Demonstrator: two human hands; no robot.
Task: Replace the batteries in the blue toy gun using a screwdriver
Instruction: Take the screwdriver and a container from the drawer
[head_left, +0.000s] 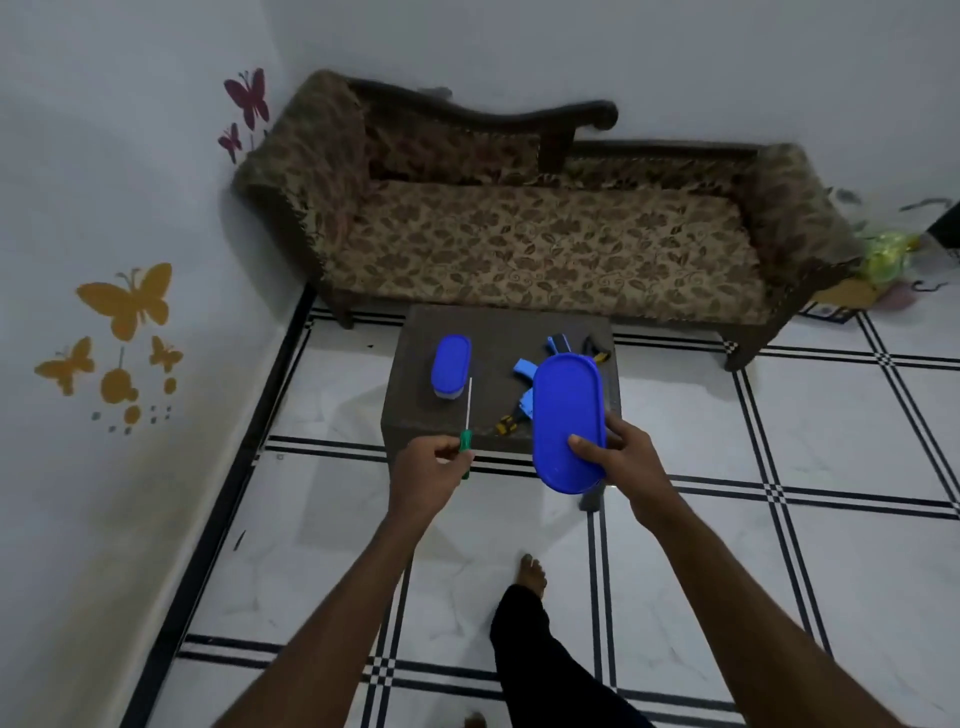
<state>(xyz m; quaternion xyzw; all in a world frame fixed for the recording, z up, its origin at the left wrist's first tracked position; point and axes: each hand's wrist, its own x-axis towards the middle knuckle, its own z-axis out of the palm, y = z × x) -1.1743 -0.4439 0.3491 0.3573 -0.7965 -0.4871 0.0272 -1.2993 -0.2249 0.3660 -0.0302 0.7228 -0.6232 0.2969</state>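
Left hand (436, 462) is pinching the thin green-handled screwdriver (466, 435); right hand (618, 457) is gripping a blue oval plastic lid (569, 415). Blue plastic toy gun (525, 387) is looking light, w/ the body prob best to grab.

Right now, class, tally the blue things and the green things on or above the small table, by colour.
Blue: 3, the lid in the right hand, the box and the toy gun.
Green: 1, the screwdriver in the left hand.
Total: 4
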